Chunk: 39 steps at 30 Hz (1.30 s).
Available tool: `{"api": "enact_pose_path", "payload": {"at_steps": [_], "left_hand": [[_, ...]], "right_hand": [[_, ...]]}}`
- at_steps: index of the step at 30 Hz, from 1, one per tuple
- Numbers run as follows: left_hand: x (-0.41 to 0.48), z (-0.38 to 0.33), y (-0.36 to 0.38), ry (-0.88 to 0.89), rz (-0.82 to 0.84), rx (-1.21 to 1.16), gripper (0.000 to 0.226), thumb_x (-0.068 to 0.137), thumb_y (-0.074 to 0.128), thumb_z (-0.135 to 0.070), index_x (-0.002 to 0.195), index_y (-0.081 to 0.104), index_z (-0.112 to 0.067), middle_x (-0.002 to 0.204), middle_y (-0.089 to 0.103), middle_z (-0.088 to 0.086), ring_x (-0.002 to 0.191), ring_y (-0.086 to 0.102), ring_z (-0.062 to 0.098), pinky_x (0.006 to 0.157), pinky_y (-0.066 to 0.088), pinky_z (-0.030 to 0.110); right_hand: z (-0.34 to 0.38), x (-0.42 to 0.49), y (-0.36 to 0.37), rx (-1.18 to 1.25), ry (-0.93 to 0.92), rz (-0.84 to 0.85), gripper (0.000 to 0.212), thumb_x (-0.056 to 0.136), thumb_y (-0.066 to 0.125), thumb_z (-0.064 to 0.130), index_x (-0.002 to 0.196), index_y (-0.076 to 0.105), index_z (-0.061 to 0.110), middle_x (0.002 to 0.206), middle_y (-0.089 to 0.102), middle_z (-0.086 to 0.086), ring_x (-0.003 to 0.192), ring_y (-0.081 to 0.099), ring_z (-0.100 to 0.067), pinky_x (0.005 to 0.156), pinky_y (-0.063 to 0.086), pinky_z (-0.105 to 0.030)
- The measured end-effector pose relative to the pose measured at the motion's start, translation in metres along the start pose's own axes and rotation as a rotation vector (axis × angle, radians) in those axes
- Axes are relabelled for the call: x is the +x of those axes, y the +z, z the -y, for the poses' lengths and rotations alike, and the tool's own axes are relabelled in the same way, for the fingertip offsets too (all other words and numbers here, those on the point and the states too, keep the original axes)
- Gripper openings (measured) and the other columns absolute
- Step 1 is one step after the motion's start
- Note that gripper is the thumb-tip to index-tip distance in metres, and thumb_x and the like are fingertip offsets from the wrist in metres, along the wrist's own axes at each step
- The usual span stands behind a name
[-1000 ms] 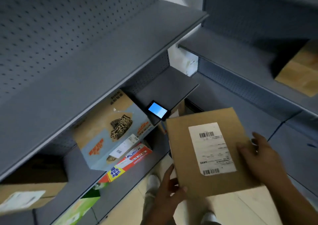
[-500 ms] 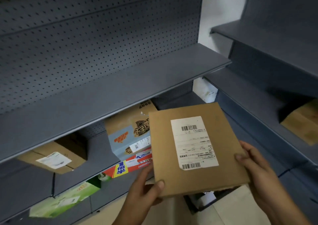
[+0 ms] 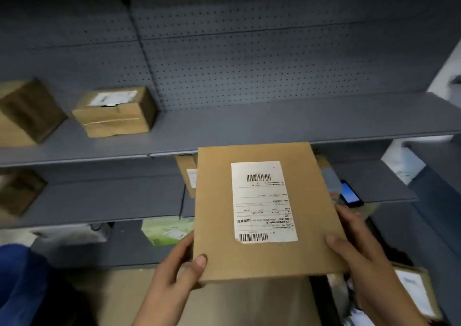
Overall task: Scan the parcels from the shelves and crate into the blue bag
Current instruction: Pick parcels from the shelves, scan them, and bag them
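**Flat parcel held before the shelves**

A thin, matte brown cardboard parcel (image 3: pixel 214 213) is held in front of the grey perforated-steel shelf (image 3: pixel 249 126). Its white barcode label (image 3: pixel 264 202) faces up and its long axis points away from the person. The left grip (image 3: pixel 174 273) pinches its near-left corner. The right grip (image 3: pixel 359 250) clasps its right edge. Since the earlier frame the view has swung left, bringing a blue bag (image 3: pixel 20 275) into the lower left.
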<state>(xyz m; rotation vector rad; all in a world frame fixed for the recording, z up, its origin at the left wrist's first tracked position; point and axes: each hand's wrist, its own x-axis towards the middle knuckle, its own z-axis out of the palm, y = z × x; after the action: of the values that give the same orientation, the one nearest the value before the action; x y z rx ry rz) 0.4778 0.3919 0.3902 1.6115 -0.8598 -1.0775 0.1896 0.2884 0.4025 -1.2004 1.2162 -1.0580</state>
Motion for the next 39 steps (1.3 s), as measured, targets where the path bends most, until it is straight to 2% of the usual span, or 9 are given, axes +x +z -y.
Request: {"api": "enact_pose_path", "payload": {"at_steps": [5,9,11,15,18,23,25,28,39], "left_hand": [[-0.055,0.015,-0.126,0.018,-0.214,-0.025,0.037,0.098,0.065,-0.013,0.118,0.061,-0.045,0.093,0.068,-0.041,0.096,0.063,-0.015,0.071,0.049,0.005],[-0.101,0.038,-0.205,-0.046,-0.447,-0.069,0.041,0.096,0.065,-0.029,0.107,0.063,-0.069,0.105,0.066,-0.043,0.113,0.061,-0.002,0.105,0.047,0.034],[-0.122,0.049,-0.231,-0.037,-0.587,-0.135,0.039,0.083,0.072,-0.044,0.116,0.063,-0.063,0.113,0.067,-0.038,0.117,0.06,0.001,0.107,0.045,0.04],[-0.146,0.067,-0.271,0.013,-0.775,-0.148,0.063,0.07,0.055,-0.054,0.131,0.063,-0.043,0.129,0.068,-0.019,0.123,0.059,0.004,0.098,0.044,0.032],[-0.146,0.082,-0.298,0.01,-0.853,-0.169,0.051,0.08,0.056,-0.038,0.13,0.064,-0.035,0.127,0.07,-0.016,0.12,0.062,0.004,0.093,0.043,0.026],[-0.124,0.087,-0.338,-0.015,-0.965,-0.208,0.034,0.095,0.062,-0.01,0.123,0.067,-0.029,0.111,0.075,-0.018,0.098,0.067,-0.006,0.074,0.046,0.003],[-0.11,0.088,-0.352,-0.028,-1.009,-0.196,0.037,0.087,0.061,-0.019,0.123,0.065,-0.029,0.113,0.075,-0.015,0.101,0.067,-0.002,0.073,0.046,0.003],[-0.089,0.087,-0.375,-0.056,-1.059,-0.209,0.035,0.098,0.055,-0.003,0.121,0.063,-0.029,0.11,0.072,-0.02,0.101,0.063,-0.006,0.072,0.045,0.004],[-0.03,0.094,-0.434,-0.158,-1.305,-0.199,0.055,0.08,0.05,-0.023,0.128,0.061,-0.046,0.132,0.067,-0.014,0.123,0.06,0.007,0.092,0.049,0.032]], "right_hand": [[0.003,-0.025,0.128,-0.073,0.005,0.262,0.05,0.086,0.066,0.03,0.124,0.051,0.058,0.114,0.059,0.037,0.105,0.06,0.006,0.097,0.047,-0.04],[0.005,-0.044,0.23,-0.076,0.011,0.48,0.049,0.076,0.067,0.041,0.119,0.054,0.061,0.116,0.06,0.035,0.109,0.06,-0.001,0.093,0.048,-0.039],[0.005,-0.054,0.275,-0.046,0.043,0.595,0.049,0.074,0.075,0.044,0.118,0.057,0.058,0.119,0.064,0.027,0.107,0.062,-0.001,0.091,0.047,-0.038],[-0.007,-0.067,0.351,0.0,0.044,0.739,0.046,0.081,0.069,0.032,0.125,0.06,0.041,0.121,0.068,0.015,0.111,0.064,-0.006,0.098,0.047,-0.042],[-0.014,-0.066,0.399,-0.023,0.031,0.827,0.046,0.092,0.059,0.008,0.129,0.056,0.035,0.123,0.068,0.014,0.112,0.063,-0.007,0.101,0.046,-0.042],[-0.018,-0.036,0.475,-0.087,0.012,0.927,0.045,0.095,0.058,0.007,0.127,0.056,0.038,0.122,0.068,0.017,0.114,0.063,-0.006,0.104,0.044,-0.048],[-0.016,-0.022,0.507,-0.077,0.021,0.961,0.043,0.095,0.058,0.007,0.126,0.056,0.037,0.119,0.069,0.017,0.111,0.064,-0.004,0.103,0.046,-0.048],[-0.013,-0.001,0.554,-0.047,0.012,1.023,0.043,0.095,0.057,0.005,0.123,0.057,0.037,0.121,0.068,0.016,0.113,0.063,-0.005,0.101,0.046,-0.045],[-0.026,0.047,0.699,-0.096,0.006,1.197,0.036,0.091,0.066,0.012,0.118,0.059,0.036,0.118,0.068,0.013,0.11,0.065,-0.005,0.09,0.05,-0.035]]}}
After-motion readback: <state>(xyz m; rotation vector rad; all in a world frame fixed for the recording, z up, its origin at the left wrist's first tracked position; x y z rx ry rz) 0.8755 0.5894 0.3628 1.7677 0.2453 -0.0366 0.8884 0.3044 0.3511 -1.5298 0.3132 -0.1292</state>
